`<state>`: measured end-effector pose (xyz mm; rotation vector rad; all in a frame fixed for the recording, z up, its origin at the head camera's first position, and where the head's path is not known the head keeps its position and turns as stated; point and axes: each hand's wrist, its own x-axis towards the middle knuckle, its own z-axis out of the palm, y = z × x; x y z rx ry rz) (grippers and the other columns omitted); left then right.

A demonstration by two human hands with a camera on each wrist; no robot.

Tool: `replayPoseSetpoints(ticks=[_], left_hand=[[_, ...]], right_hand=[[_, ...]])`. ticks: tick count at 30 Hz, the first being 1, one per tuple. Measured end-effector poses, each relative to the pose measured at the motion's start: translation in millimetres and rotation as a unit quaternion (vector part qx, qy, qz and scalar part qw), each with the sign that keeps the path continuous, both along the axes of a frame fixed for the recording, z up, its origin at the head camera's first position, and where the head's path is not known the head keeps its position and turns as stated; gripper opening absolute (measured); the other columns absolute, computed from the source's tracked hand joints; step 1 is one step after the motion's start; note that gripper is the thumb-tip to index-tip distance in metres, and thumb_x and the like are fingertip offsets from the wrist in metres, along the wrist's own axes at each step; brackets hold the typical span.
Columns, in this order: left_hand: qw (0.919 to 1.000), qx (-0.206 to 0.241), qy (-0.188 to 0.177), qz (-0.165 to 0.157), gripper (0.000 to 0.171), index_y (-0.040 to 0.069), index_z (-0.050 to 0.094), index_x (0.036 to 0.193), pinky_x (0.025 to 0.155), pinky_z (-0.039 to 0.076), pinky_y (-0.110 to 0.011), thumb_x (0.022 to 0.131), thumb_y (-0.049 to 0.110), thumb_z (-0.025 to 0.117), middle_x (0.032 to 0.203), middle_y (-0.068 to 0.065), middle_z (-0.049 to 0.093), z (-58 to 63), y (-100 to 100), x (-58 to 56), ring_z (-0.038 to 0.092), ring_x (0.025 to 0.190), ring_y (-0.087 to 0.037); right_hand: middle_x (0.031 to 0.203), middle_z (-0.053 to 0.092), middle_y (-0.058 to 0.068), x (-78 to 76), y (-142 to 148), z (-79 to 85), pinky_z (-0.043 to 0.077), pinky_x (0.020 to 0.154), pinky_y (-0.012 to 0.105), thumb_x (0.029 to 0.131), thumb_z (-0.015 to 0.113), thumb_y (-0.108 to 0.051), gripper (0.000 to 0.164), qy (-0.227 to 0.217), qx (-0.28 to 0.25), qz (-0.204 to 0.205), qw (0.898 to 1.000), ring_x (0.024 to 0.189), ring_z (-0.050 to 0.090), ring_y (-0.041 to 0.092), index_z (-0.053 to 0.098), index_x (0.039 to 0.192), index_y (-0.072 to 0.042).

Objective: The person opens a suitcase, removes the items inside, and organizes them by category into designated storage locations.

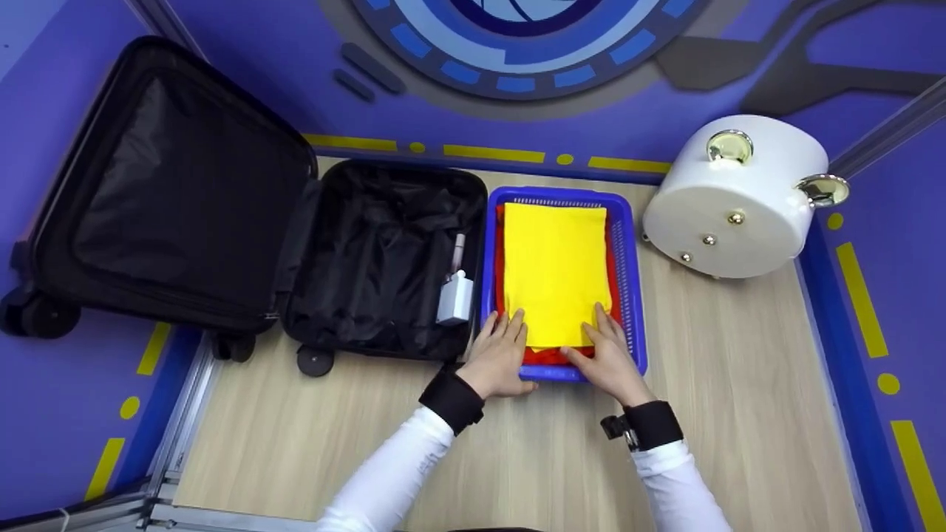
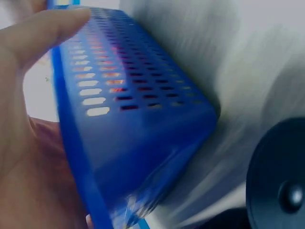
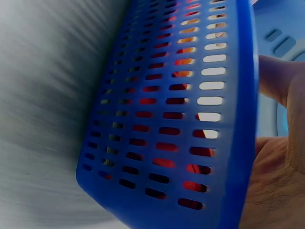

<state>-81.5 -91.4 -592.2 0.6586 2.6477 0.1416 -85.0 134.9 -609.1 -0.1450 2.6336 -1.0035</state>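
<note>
A yellow folded cloth [image 1: 558, 273] lies on top of red cloth [image 1: 550, 357] in a blue slotted plastic basket [image 1: 634, 295]. In the head view, my left hand [image 1: 501, 355] reaches over the basket's near left corner, its extended fingers at the yellow cloth's left edge. The thumb lies low along the front rim. My right hand [image 1: 610, 358] comes in from the near right, fingers extended at the yellow cloth's lower right corner and thumb by its front edge. Red shows through the basket's slots in both wrist views.
An open black suitcase [image 1: 369, 258] stands left of the basket, lid raised against the wall. Inside it lie a pale blue box-like item [image 1: 455, 298] and a slim tube [image 1: 458, 253]. Far right, a white pot [image 1: 732, 207] with gold handles lies tipped over.
</note>
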Motion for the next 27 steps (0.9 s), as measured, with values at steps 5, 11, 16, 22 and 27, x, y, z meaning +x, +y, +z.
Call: replayPoseSetpoints(ticks=[5, 11, 16, 22, 27], left_hand=[[0.9991, -0.042, 0.006, -0.006, 0.106, 0.001, 0.031, 0.162, 0.127, 0.009, -0.05, 0.086, 0.065, 0.071, 0.171, -0.018, 0.019, -5.3, 10.3, -1.8, 0.025, 0.156, -0.037], [0.9964, -0.08, 0.02, -0.022, 0.106, 0.002, 0.03, 0.163, 0.127, 0.01, -0.05, 0.088, 0.068, 0.065, 0.172, -0.017, 0.018, -9.9, 13.1, -1.9, 0.025, 0.156, -0.036], [0.9975, -0.03, 0.051, -0.038, 0.095, 0.004, 0.041, 0.158, 0.127, 0.012, -0.049, 0.089, 0.064, 0.066, 0.17, -0.015, 0.026, -11.6, 1.9, 0.9, 0.028, 0.155, -0.038], [0.9912, 0.11, 0.067, -0.032, 0.066, 0.009, 0.06, 0.144, 0.126, 0.016, -0.053, 0.091, 0.044, 0.077, 0.163, -0.011, 0.041, -6.2, -17.8, 12.1, 0.031, 0.154, -0.035], [0.9765, 0.194, 0.094, -0.003, 0.049, 0.01, 0.066, 0.137, 0.122, 0.022, -0.06, 0.094, 0.033, 0.076, 0.158, -0.01, 0.048, -2.8, -35.5, 24.5, 0.036, 0.152, -0.032]], right_hand=[[0.17, 0.011, 0.027, -2.3, -2.8, -0.6, 0.017, 0.12, 0.068, 0.097, 0.073, -0.032, 0.073, -0.001, 0.024, 0.009, 1.0, 0.155, 0.009, 0.052, 0.046, 0.146, 0.015], [0.168, 0.021, 0.027, -1.6, -5.6, -3.0, 0.017, 0.119, 0.071, 0.096, 0.075, -0.031, 0.068, 0.023, 0.038, 0.01, 0.999, 0.155, 0.011, 0.052, 0.052, 0.144, 0.012], [0.165, 0.03, 0.027, 2.6, -8.4, -4.4, 0.019, 0.117, 0.073, 0.095, 0.076, -0.03, 0.062, 0.052, 0.057, 0.007, 0.997, 0.154, 0.013, 0.051, 0.058, 0.143, 0.006], [0.162, 0.034, 0.03, 13.4, -10.1, -4.0, 0.022, 0.115, 0.073, 0.095, 0.077, -0.027, 0.057, 0.094, 0.058, -0.005, 0.994, 0.153, 0.019, 0.052, 0.061, 0.14, 0.006], [0.16, 0.038, 0.028, 23.1, -13.6, -4.8, 0.021, 0.118, 0.071, 0.095, 0.077, -0.025, 0.053, 0.12, 0.039, -0.018, 0.992, 0.152, 0.023, 0.051, 0.063, 0.138, 0.005]])
